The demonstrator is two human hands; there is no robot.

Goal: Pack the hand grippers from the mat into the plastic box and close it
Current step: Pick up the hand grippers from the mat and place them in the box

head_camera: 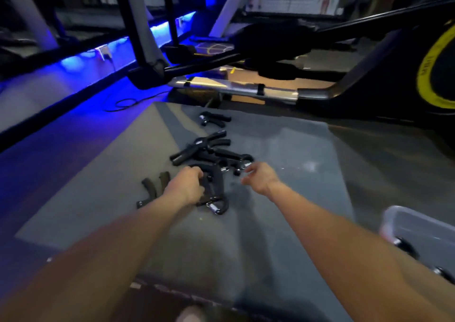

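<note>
Several black hand grippers (209,152) lie in a pile on the grey mat (283,149). One more hand gripper (214,119) lies apart at the mat's far edge, and another hand gripper (154,189) lies to the left of my left hand. My left hand (189,185) curls its fingers round the nearest hand gripper (216,193), which still lies on the mat. My right hand (258,176) hovers with loosely bent fingers just right of the pile, touching nothing that I can see. The clear plastic box (418,225) stands at the lower right, partly hidden by my right arm.
A black exercise machine with a yellow ring (435,58) stands behind the mat on the right. Its chrome rail (234,88) runs along the mat's far edge. A blue-lit frame (98,51) and a black cable (125,102) lie to the left.
</note>
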